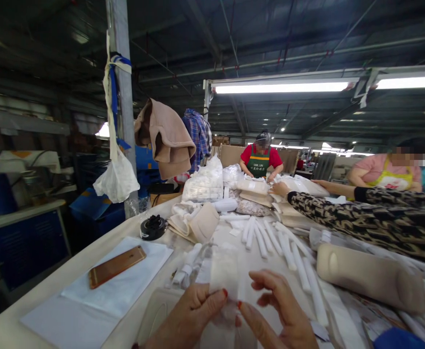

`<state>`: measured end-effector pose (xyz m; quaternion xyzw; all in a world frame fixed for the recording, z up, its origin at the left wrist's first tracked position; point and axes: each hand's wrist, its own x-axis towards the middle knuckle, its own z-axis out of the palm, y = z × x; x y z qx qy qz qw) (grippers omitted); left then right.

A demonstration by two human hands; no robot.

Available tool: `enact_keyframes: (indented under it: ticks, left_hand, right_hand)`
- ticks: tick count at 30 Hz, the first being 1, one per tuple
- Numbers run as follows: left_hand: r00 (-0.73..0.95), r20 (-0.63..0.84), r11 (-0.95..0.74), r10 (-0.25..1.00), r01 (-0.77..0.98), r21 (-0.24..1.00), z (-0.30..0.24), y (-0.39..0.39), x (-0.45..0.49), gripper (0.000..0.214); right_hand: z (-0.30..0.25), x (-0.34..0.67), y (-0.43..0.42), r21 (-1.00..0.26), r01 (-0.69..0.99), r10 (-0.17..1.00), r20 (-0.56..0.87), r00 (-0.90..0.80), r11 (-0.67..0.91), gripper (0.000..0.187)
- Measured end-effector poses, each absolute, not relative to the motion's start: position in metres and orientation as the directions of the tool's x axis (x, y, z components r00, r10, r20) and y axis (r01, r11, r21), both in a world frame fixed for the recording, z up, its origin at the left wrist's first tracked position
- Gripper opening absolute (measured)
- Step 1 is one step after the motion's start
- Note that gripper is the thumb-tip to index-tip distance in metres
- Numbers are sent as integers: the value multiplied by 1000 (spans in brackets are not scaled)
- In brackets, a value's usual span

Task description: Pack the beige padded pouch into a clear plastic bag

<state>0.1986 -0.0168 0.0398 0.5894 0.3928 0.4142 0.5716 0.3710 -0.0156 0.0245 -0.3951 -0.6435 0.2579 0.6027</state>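
Note:
My left hand (192,312) pinches a white, slightly see-through strip (224,269) between thumb and fingers, and its upper end stands up above the table. Just to the right is my right hand (280,308), its thumb and forefinger spread apart. The right thumb tip is close to the strip's edge; I cannot tell whether it touches. Under my left wrist lies a beige padded piece (157,310), partly hidden. Behind the strip rests a clear plastic bag with white rolled pieces (187,265).
A phone (117,266) lies on pale sheets at left, near a black tape roll (153,228). Several white tubes (265,237) and a beige cushion-like piece (368,276) spread rightward. A co-worker's patterned sleeves (358,218) reach in from the right; another person (261,157) works across.

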Motion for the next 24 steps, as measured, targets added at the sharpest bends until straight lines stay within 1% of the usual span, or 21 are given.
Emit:
enact_keyframes:
  ticks: [1, 2, 5, 8, 10, 12, 14, 16, 20, 24]
  left_hand:
    - [409, 24, -20, 912, -14, 1000, 41, -21, 199, 56]
    - [461, 7, 5, 887, -25, 1000, 42, -24, 201, 57]
    - [556, -23, 68, 831, -60, 996, 42, -32, 206, 54]
    - [588, -16, 72, 809, -72, 995, 40, -36, 209, 51]
    - [584, -14, 61, 812, -60, 996, 37, -36, 210, 51]
    - [573, -27, 63, 819, -42, 997, 35, -35, 210, 51]
    - [572, -49, 77, 819, -25, 997, 32, -34, 209, 51]
    - [566, -60, 73, 822, 1, 997, 30, -33, 210, 51]
    - [558, -83, 46, 826, 81, 996, 28, -34, 211, 56]
    - [544, -98, 42, 833, 114, 993, 28, -34, 212, 56]
  right_hand:
    - [30, 375, -14, -836, 106, 836, 546, 60, 538, 28]
    - [33, 377, -13, -864, 19, 861, 503, 66, 503, 28]
    - [36, 375, -11, -904, -193, 924, 381, 40, 381, 34]
    - [35, 371, -14, -910, -305, 949, 311, -49, 282, 35]
    - [36, 370, -16, -915, -356, 967, 238, -93, 191, 31]
    - [38, 369, -16, -912, -394, 978, 175, -114, 117, 26]
    - [40, 368, -16, -898, -430, 983, 149, -104, 90, 24]
    - [41, 366, -15, -889, -446, 988, 146, -55, 107, 24]
    - [40, 363, -15, -911, -389, 990, 129, 53, 140, 24]
    - [37, 366, -14, -921, -359, 987, 126, 96, 152, 24]
